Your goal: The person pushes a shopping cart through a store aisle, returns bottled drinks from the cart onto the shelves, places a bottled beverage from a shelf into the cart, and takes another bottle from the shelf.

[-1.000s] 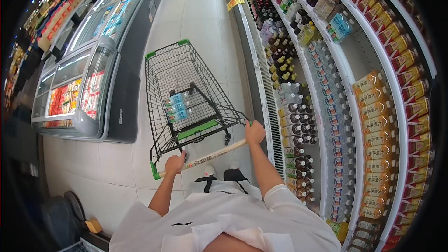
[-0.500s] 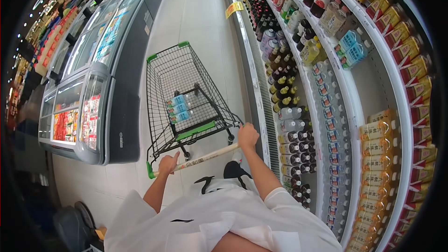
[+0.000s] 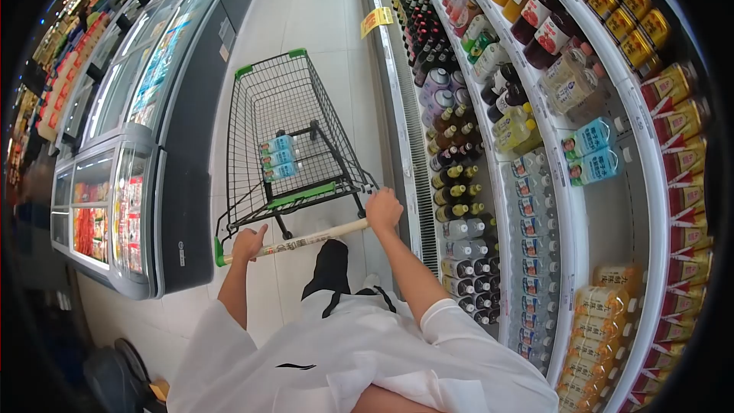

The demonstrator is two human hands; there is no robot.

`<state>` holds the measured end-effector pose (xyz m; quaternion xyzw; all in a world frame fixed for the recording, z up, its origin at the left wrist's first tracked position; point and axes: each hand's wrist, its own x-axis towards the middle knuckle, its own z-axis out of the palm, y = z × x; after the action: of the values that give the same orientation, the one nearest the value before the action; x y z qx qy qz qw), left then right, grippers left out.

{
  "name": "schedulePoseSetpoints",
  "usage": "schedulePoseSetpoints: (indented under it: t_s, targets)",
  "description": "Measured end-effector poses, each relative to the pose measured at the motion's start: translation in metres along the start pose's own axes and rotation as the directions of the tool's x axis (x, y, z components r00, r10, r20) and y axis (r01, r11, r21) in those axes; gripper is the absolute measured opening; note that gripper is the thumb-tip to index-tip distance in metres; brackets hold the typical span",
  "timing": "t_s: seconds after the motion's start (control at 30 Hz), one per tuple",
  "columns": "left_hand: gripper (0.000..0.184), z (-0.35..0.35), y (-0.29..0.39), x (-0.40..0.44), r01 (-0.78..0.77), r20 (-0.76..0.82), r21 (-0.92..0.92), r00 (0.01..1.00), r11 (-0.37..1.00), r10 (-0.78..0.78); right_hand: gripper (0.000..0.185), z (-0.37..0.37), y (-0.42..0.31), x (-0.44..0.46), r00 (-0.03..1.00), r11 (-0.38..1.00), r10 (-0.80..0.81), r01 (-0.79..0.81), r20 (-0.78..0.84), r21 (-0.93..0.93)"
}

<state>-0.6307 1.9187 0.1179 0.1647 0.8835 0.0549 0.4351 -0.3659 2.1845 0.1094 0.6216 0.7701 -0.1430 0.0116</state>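
My left hand (image 3: 248, 243) is closed round the left end of the pale handle bar of a wire shopping cart (image 3: 264, 107) with green corners. Near the bar's right end, my right hand (image 3: 384, 209) grips the same handle (image 3: 321, 238). Inside the cart lie several clear bottles with light blue labels (image 3: 278, 157), side by side near the handle end. The rest of the basket shows bare wire mesh.
Freezer cabinets (image 3: 187, 153) with glass lids line the left side. Shelves (image 3: 569, 206) packed with bottles and packs run close along the right, with a yellow tag (image 3: 375, 21) on their edge. Pale floor (image 3: 294, 15) stretches ahead. Something dark (image 3: 115, 373) stands at the lower left.
The cart has moved along the aisle with both hands on its handle; the shelf goods and freezers have slid back toward me. My legs have changed position below the handle.
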Motion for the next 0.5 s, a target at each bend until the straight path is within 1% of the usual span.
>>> schedulePoseSetpoints:
  t_s: [0.1, 0.17, 0.27, 0.33, 0.5]
  targets:
    - [0.077, -0.033, 0.026, 0.046, -0.012, 0.048, 0.043, 0.999, 0.999, 0.010, 0.027, 0.002, -0.025, 0.038, 1.000, 1.000, 0.004, -0.004, -0.012, 0.005]
    - [0.078, -0.056, 0.043, 0.076, -0.027, 0.055, 0.037, 0.998, 0.999, 0.025, 0.028, 0.007, -0.041, 0.058, 1.000, 1.000, 0.007, -0.007, -0.019, 0.005]
    - [0.078, -0.091, 0.073, 0.114, -0.038, 0.031, 0.066, 0.999, 0.997, 0.036, 0.029, 0.014, -0.069, 0.100, 0.997, 0.998, 0.052, -0.050, -0.058, 0.037]
    - [0.077, -0.111, 0.090, 0.144, -0.081, -0.025, 0.083, 0.996, 0.993, 0.084, 0.031, 0.019, -0.087, 0.126, 0.994, 0.997, 0.073, -0.070, -0.079, 0.040]
    - [0.081, -0.153, 0.142, 0.216, -0.097, -0.008, 0.140, 0.995, 0.985, 0.100, 0.035, 0.028, -0.119, 0.200, 0.989, 0.992, 0.122, -0.121, -0.086, 0.021]
